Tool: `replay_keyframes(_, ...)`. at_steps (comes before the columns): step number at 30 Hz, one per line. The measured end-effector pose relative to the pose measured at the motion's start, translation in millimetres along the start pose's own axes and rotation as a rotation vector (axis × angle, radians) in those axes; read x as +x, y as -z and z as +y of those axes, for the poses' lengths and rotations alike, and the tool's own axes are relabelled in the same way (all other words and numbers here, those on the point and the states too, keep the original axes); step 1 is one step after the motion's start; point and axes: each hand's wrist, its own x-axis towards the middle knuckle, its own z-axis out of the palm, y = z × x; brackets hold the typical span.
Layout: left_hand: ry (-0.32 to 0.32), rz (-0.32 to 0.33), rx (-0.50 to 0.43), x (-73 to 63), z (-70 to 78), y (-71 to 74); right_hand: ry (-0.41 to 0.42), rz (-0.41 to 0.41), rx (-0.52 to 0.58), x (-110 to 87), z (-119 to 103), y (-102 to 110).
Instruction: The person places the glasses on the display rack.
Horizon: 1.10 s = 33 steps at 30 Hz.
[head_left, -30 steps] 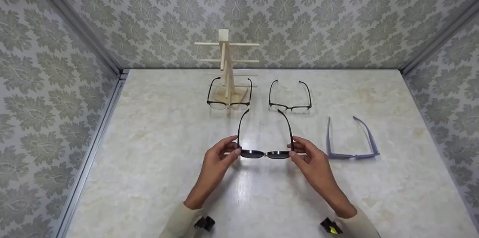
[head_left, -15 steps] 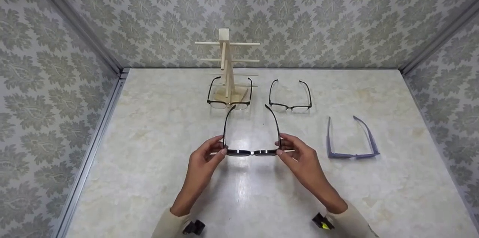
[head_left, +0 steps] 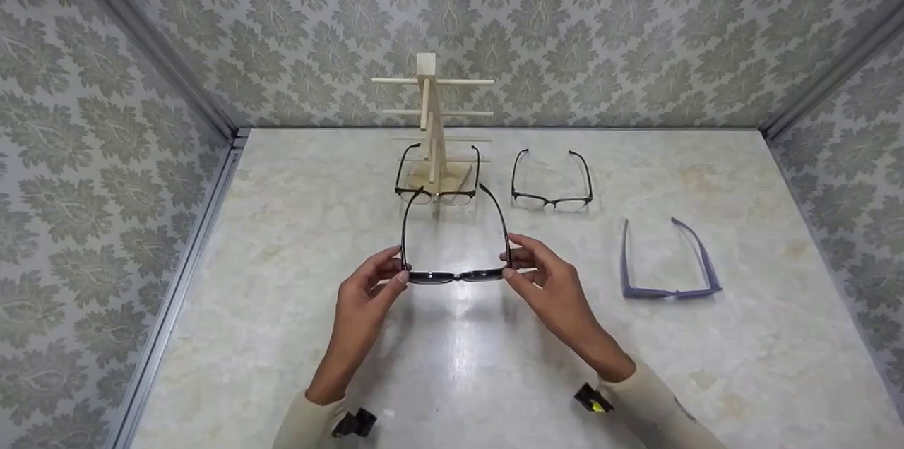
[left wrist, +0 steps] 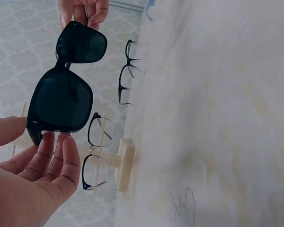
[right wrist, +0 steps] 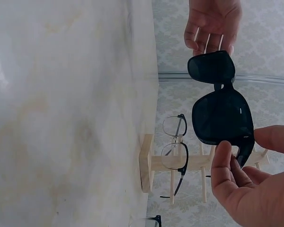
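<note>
Black sunglasses [head_left: 432,277] with dark lenses are held above the table, temples unfolded and pointing away from me. My left hand [head_left: 366,294] pinches their left hinge corner between thumb and fingers. At the opposite corner my right hand [head_left: 554,286] grips the frame the same way. Both wrist views show the lenses [left wrist: 61,100] face-on, with a hand at each end. Beyond the sunglasses stands a wooden display rack [head_left: 432,110] with several thin pegs. Clear glasses with a black upper rim [head_left: 406,193] hang low on it, partly overlapped by the sunglasses' temple tips.
Dark-rimmed clear glasses [head_left: 551,202] lie unfolded to the right of the rack. Purple glasses [head_left: 669,292] lie unfolded farther right and nearer to me. The marbled tabletop [head_left: 282,223] is bounded by patterned walls [head_left: 600,32] at the back and both sides.
Both hands have carried the sunglasses to the left and slightly farther from me, toward the front of the rack. The grip is unchanged, and the other glasses have stayed put.
</note>
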Motion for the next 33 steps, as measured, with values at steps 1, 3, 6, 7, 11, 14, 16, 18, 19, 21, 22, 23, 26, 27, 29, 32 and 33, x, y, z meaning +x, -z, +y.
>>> replay_keyframes(1,-0.005,0.001,0.001,0.1,1.0,1.5,0.006,-0.005,-0.005,1.3,0,-1)
replay_keyframes(3,-0.017,0.003,0.005,1.1,2.6,4.3,0.019,-0.012,-0.01,4.1,-1,-3)
replay_keyframes(6,-0.036,0.004,0.008,3.6,4.6,6.6,0.034,-0.018,-0.007,8.5,-3,-5)
replay_keyframes(7,-0.04,0.004,0.01,4.7,5.4,7.3,0.037,-0.019,-0.005,9.9,-4,-5)
replay_keyframes(11,-0.047,0.007,0.003,10.4,9.0,9.4,0.044,-0.019,-0.012,15.7,-7,-6)
replay_keyframes(14,-0.045,0.005,0.004,16.3,12.5,10.4,0.046,-0.013,-0.02,20.2,-8,-5)
replay_keyframes(16,-0.047,0.0,0.007,20.9,14.2,10.9,0.051,-0.01,-0.018,24.1,-9,-5)
replay_keyframes(18,-0.054,-0.003,0.013,25.8,16.1,11.6,0.058,-0.006,-0.009,28.2,-9,-5)
replay_keyframes(19,-0.058,-0.004,0.018,28.2,16.9,11.7,0.061,-0.003,-0.006,30.2,-10,-5)
replay_keyframes(21,-0.068,-0.009,0.015,32.9,17.9,12.0,0.065,0.001,-0.007,34.3,-10,-6)
replay_keyframes(22,-0.072,-0.011,0.017,34.9,18.6,12.1,0.067,0.004,-0.01,36.3,-11,-6)
replay_keyframes(23,-0.073,-0.013,0.019,36.8,19.0,12.2,0.066,0.009,-0.011,38.2,-11,-6)
replay_keyframes(26,-0.077,-0.016,0.023,41.3,20.2,12.5,0.061,0.017,-0.027,43.0,-12,-6)
replay_keyframes(27,-0.078,-0.015,0.026,42.5,20.7,12.6,0.061,0.018,-0.03,44.3,-13,-6)
replay_keyframes(29,-0.079,-0.014,0.031,44.9,21.9,13.1,0.059,0.023,-0.034,47.0,-14,-6)
replay_keyframes(32,-0.082,-0.01,0.037,48.8,24.4,13.9,0.066,0.023,-0.037,51.1,-17,-7)
replay_keyframes(33,-0.082,-0.008,0.042,50.4,25.4,14.2,0.07,0.025,-0.037,52.9,-18,-7)
